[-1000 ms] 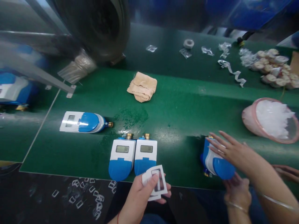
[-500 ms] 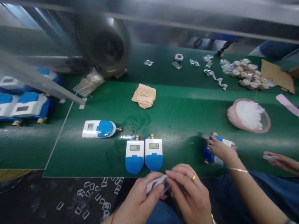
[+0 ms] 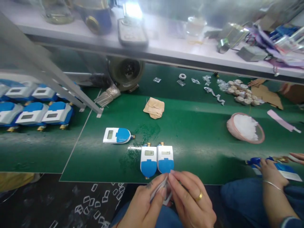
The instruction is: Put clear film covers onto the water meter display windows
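My left hand and my right hand meet at the table's front edge, above my lap. Between them is a small, thin, clear piece with a white border. My left fingers are wrapped round it, and my right thumb and forefinger pinch its upper edge; much of it is hidden by the fingers. Just beyond stand two blue-and-white water meters side by side, with displays facing up. Another water meter lies sideways to their left.
A folded tan cloth lies behind the meters. To the right stand a pink bowl of white pieces and a co-worker's hand on a meter. More meters line the left. A loaded shelf overhangs the back. White frames litter the floor.
My view has tilted up, bringing the shelf into sight. My hands still hold the white-bordered piece, fingers now closer together. The co-worker's hand and meter have moved to the right.
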A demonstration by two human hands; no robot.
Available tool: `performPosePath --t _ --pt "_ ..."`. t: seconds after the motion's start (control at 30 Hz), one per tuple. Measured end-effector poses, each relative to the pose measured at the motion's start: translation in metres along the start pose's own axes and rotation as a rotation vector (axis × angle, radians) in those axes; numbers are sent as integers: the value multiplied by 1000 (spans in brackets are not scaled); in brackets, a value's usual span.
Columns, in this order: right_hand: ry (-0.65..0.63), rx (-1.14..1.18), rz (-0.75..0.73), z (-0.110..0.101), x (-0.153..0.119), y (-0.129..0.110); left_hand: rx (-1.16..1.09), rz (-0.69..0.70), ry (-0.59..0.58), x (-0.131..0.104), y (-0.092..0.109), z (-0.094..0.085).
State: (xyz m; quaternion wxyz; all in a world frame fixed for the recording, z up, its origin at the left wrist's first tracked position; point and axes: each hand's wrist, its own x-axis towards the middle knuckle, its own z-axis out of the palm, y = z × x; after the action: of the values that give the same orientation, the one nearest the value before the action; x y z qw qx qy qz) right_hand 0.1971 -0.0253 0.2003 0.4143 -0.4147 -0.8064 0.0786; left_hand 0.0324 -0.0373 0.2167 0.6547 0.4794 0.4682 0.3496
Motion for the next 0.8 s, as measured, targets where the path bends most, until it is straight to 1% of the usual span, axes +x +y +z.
performPosePath --t 0.1,0.17,0.23,0.33,0.47,0.5,0.67,0.8 --pt "57 29 84 2 12 -13 54 55 -18 -7 4 -6" --pt "67 27 111 3 19 -21 87 93 -18 -11 9 -11" --pt "61 11 58 1 20 -25 105 114 -7 -15 13 -14" --pt "64 -4 -48 -2 12 -27 120 124 -18 -22 20 -15" --pt "48 -8 -129 -5 5 -29 116 120 -24 -31 24 -15" --pt "47 0 -129 -5 6 -31 120 128 -19 -33 24 -15" --pt "89 41 -25 -5 16 -43 137 171 -8 -41 27 -15" --pt "60 49 -129 -9 8 -42 133 154 -1 -46 31 -13"
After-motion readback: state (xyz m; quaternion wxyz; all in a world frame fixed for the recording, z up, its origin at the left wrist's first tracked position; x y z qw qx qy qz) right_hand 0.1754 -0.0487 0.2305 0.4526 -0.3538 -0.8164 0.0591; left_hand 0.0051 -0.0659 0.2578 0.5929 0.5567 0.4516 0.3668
